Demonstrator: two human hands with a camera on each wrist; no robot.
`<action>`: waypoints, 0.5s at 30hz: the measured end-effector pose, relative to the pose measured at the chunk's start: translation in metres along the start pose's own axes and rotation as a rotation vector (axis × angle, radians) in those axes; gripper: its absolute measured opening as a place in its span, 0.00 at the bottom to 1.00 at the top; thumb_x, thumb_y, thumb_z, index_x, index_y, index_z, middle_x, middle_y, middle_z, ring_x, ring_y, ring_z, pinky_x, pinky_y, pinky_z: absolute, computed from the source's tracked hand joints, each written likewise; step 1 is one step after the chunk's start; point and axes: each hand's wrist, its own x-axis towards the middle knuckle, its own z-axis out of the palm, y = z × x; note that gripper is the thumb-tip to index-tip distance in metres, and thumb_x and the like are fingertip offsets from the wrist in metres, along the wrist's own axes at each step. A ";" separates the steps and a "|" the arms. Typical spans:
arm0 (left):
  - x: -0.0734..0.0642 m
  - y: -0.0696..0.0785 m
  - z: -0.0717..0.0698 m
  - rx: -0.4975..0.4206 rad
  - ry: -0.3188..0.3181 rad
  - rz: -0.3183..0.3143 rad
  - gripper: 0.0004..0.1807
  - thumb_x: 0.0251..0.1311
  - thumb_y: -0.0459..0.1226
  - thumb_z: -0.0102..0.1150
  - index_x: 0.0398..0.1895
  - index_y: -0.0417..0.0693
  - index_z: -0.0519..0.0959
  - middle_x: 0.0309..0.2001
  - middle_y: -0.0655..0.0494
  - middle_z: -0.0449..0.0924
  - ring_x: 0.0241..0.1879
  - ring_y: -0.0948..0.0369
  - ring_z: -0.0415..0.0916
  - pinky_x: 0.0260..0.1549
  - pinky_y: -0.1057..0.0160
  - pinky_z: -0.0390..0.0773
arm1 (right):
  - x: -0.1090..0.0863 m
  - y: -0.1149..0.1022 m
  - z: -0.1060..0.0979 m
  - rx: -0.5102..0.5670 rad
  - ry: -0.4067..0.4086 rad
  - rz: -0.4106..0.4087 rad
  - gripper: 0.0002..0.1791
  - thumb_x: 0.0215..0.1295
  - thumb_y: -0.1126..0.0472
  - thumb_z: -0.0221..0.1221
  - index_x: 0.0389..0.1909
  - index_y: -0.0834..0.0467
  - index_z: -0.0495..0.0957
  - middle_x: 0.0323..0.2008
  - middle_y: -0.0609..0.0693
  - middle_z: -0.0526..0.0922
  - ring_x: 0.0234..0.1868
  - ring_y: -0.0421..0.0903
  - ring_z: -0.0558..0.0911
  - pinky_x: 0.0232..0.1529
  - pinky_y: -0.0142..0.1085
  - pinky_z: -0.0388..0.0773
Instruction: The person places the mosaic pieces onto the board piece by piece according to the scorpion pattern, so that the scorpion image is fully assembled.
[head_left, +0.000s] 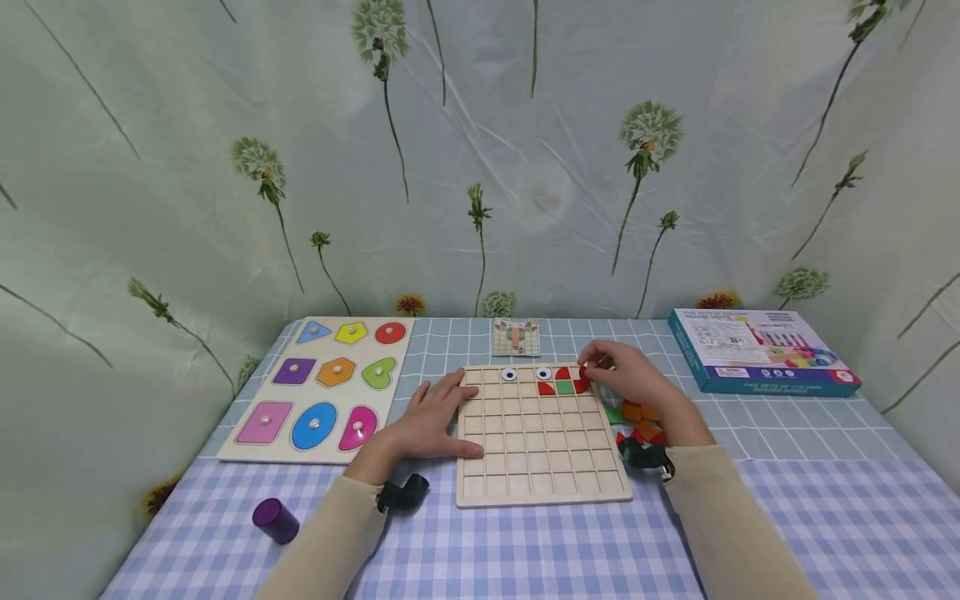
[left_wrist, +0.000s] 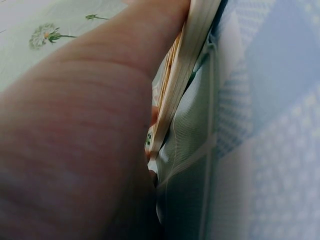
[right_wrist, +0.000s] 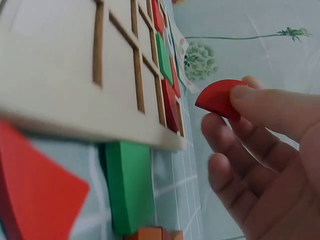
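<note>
A wooden grid board (head_left: 525, 450) lies on the table in front of the person. My left hand (head_left: 431, 421) rests on the board's left edge, its fingers and thumb spread. Between thumb and fingers, my right hand (head_left: 622, 371) pinches a red quarter-circle piece (right_wrist: 220, 97) near the board's top right corner. Two eye pieces (head_left: 543, 374) sit in the top row. To their right, several red pieces (head_left: 546, 388) surround a green square (head_left: 564, 387) in the cells. A small pattern card (head_left: 516, 337) lies behind the board.
Loose green, orange and red pieces (head_left: 645, 429) lie right of the board, partly under the right wrist. A shape puzzle board (head_left: 300, 375) is at the left, with a purple cylinder (head_left: 276, 521) nearer the front. A flat box (head_left: 761, 352) lies at the back right.
</note>
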 end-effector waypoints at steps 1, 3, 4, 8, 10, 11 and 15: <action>0.000 0.000 0.000 0.001 -0.004 -0.005 0.54 0.47 0.64 0.69 0.76 0.55 0.61 0.82 0.51 0.42 0.81 0.50 0.41 0.77 0.38 0.36 | 0.000 -0.001 0.001 0.003 0.008 -0.004 0.08 0.69 0.64 0.60 0.47 0.58 0.79 0.42 0.54 0.81 0.45 0.51 0.78 0.48 0.39 0.79; -0.001 0.000 0.000 0.004 -0.008 -0.010 0.54 0.47 0.65 0.69 0.75 0.55 0.61 0.82 0.51 0.42 0.81 0.51 0.41 0.77 0.38 0.36 | 0.001 -0.003 0.003 0.015 0.019 -0.015 0.09 0.69 0.64 0.59 0.48 0.58 0.79 0.42 0.54 0.81 0.44 0.51 0.78 0.48 0.40 0.79; -0.001 0.000 -0.001 0.006 -0.009 -0.010 0.53 0.47 0.65 0.69 0.75 0.55 0.61 0.82 0.51 0.42 0.81 0.51 0.41 0.77 0.38 0.37 | 0.001 -0.004 0.005 0.020 0.021 -0.028 0.09 0.70 0.65 0.59 0.48 0.59 0.79 0.42 0.55 0.81 0.44 0.50 0.78 0.48 0.40 0.79; -0.002 0.000 -0.001 0.001 -0.017 -0.009 0.54 0.48 0.65 0.69 0.76 0.56 0.61 0.82 0.51 0.41 0.81 0.51 0.40 0.78 0.39 0.36 | 0.003 -0.010 0.011 0.062 -0.002 -0.064 0.10 0.70 0.65 0.58 0.50 0.59 0.80 0.42 0.54 0.81 0.42 0.49 0.78 0.45 0.38 0.79; -0.002 0.000 -0.001 -0.003 -0.014 -0.006 0.54 0.48 0.65 0.69 0.76 0.56 0.60 0.82 0.52 0.41 0.81 0.51 0.40 0.78 0.39 0.36 | 0.004 -0.014 0.014 0.079 -0.018 -0.081 0.10 0.71 0.65 0.57 0.50 0.58 0.80 0.42 0.54 0.82 0.41 0.49 0.79 0.42 0.37 0.80; -0.002 0.000 -0.002 -0.006 -0.012 -0.005 0.54 0.48 0.65 0.69 0.76 0.55 0.60 0.82 0.52 0.41 0.81 0.51 0.40 0.78 0.40 0.36 | 0.004 -0.016 0.015 0.089 -0.027 -0.087 0.10 0.71 0.65 0.57 0.50 0.58 0.80 0.42 0.54 0.82 0.41 0.48 0.79 0.41 0.36 0.80; 0.000 -0.001 -0.002 -0.008 -0.009 0.005 0.54 0.49 0.65 0.69 0.76 0.55 0.60 0.82 0.51 0.41 0.81 0.51 0.40 0.77 0.39 0.36 | 0.004 -0.024 0.020 0.098 -0.044 -0.131 0.09 0.70 0.66 0.57 0.48 0.60 0.80 0.43 0.55 0.83 0.40 0.47 0.80 0.40 0.37 0.80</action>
